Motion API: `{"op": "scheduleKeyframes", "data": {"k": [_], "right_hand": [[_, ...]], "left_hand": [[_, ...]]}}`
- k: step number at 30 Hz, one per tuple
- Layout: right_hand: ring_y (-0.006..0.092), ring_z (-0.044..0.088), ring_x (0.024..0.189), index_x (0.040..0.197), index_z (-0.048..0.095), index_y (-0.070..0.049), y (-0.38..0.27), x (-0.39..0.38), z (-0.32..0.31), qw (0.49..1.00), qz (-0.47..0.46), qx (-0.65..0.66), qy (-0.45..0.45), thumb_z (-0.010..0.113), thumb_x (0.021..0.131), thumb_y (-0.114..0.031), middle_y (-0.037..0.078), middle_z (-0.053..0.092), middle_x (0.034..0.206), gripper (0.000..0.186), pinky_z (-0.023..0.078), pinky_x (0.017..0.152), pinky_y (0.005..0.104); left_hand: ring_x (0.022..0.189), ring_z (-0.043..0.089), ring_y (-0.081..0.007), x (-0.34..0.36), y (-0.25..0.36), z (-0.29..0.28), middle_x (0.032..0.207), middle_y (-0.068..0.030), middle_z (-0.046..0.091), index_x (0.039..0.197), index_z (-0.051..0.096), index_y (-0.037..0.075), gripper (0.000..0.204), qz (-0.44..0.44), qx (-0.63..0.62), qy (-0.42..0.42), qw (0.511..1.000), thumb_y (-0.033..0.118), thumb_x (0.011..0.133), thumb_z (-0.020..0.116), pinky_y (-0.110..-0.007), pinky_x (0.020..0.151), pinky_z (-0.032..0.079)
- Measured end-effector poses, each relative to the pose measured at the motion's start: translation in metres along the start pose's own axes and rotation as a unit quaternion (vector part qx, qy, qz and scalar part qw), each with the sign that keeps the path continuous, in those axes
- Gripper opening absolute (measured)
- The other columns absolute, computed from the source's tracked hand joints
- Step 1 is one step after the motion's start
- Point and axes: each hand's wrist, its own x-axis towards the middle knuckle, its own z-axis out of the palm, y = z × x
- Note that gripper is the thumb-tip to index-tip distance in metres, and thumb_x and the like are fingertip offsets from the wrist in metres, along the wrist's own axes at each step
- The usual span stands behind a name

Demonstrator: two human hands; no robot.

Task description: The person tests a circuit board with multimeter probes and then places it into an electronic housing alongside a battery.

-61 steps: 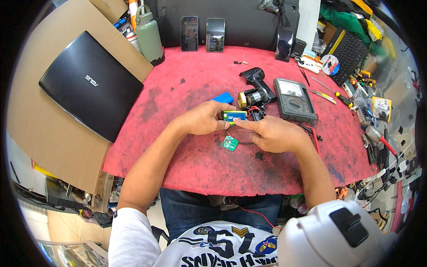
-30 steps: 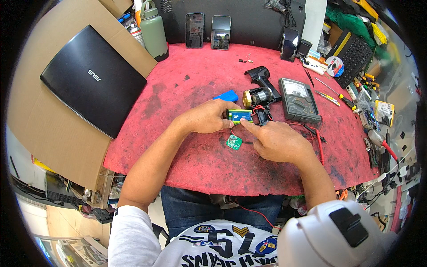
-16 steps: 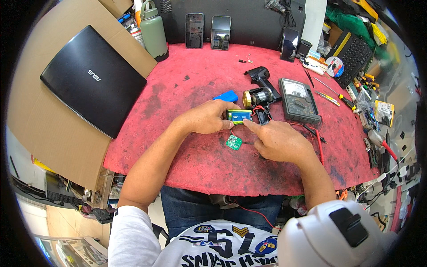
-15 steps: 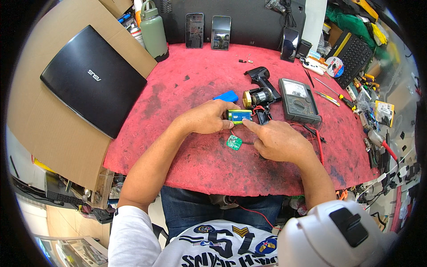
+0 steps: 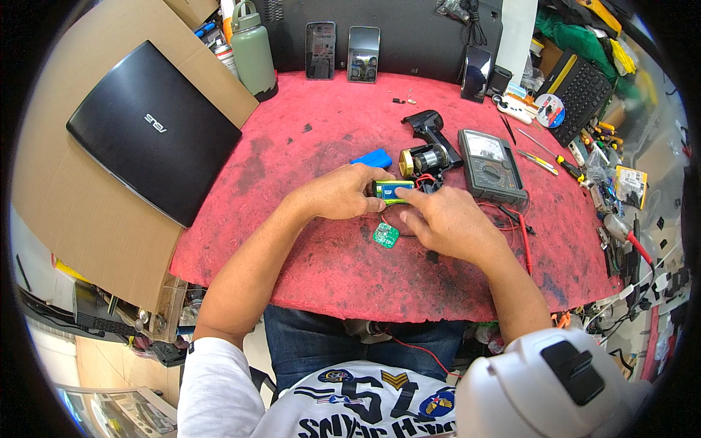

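Between hands (image 5: 336,193): blue-green pack (image 5: 388,192), left end in left grip.

The battery pack (image 5: 387,193), partly covered, seems to rest on the table (image 5: 343,285), in front of the motor unit (image 5: 426,157) and behind the circuit board (image 5: 385,235). The meter (image 5: 493,175) lies to the motor unit's right. Far left, the laptop (image 5: 153,142) rests on cardboard (image 5: 58,182); the bottle (image 5: 253,58) stands at the back left.
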Motion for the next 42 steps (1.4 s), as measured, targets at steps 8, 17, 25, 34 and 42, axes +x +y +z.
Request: {"op": "scheduleKeyframes", "data": {"k": [8, 17, 25, 34, 42], "right_hand": [[0.0348, 0.066, 0.09, 0.11, 0.068, -0.006, 0.025, 0.013, 0.022, 0.975, -0.119, 0.088, 0.166, 0.073, 0.085, -0.017, 0.014, 0.062, 0.101, 0.028, 0.053, 0.076, 0.0462], [0.0321, 0.065, 0.084, 0.106, 0.059, -0.004, 0.035, 0.014, 0.015, 0.966, -0.109, 0.197, 0.127, 0.077, 0.077, -0.001, 0.014, 0.06, 0.097, 0.034, 0.051, 0.075, 0.0424], [0.0307, 0.064, 0.089, 0.109, 0.056, 0.0, 0.03, 0.011, 0.0, 0.951, -0.133, 0.235, 0.151, 0.078, 0.073, 0.003, 0.014, 0.063, 0.096, 0.042, 0.052, 0.08, 0.0408], [0.0198, 0.059, 0.093, 0.112, 0.059, -0.006, 0.041, 0.012, -0.001, 0.956, -0.102, 0.251, 0.114, 0.075, 0.075, 0.005, 0.005, 0.059, 0.1, 0.042, 0.05, 0.075, 0.0343], [0.0203, 0.061, 0.096, 0.11, 0.059, -0.005, 0.044, 0.013, -0.003, 0.954, -0.098, 0.264, 0.1, 0.075, 0.075, 0.007, 0.006, 0.061, 0.101, 0.04, 0.053, 0.078, 0.0353]], "left_hand": [[0.089, 0.061, -0.0146, -0.002, 0.008, -0.001, 0.104, -0.0085, 0.067, 0.134, 0.055, -0.005, 0.05, 0.029, -0.114, -0.03, 0.993, 0.001, 0.087, 0.069, -0.031, 0.079, 0.051], [0.079, 0.057, -0.0093, 0.004, 0.004, 0.005, 0.094, -0.0015, 0.065, 0.129, 0.058, 0.001, 0.042, 0.052, -0.124, 0.009, 0.991, 0.005, 0.089, 0.071, -0.027, 0.072, 0.048], [0.072, 0.058, -0.0088, 0.007, 0.012, 0.023, 0.081, -0.0006, 0.061, 0.12, 0.061, 0.0, 0.04, 0.061, -0.201, 0.115, 0.971, 0.004, 0.084, 0.078, -0.026, 0.066, 0.048], [0.073, 0.058, -0.0093, 0.009, 0.012, 0.029, 0.085, -0.0013, 0.062, 0.113, 0.065, 0.003, 0.04, 0.137, -0.063, 0.172, 0.973, 0.008, 0.078, 0.084, -0.027, 0.065, 0.049], [0.07, 0.058, -0.0127, 0.01, 0.014, 0.028, 0.08, -0.0042, 0.061, 0.115, 0.068, 0.005, 0.042, 0.173, 0.003, 0.205, 0.963, 0.015, 0.078, 0.084, -0.03, 0.063, 0.049]]}}
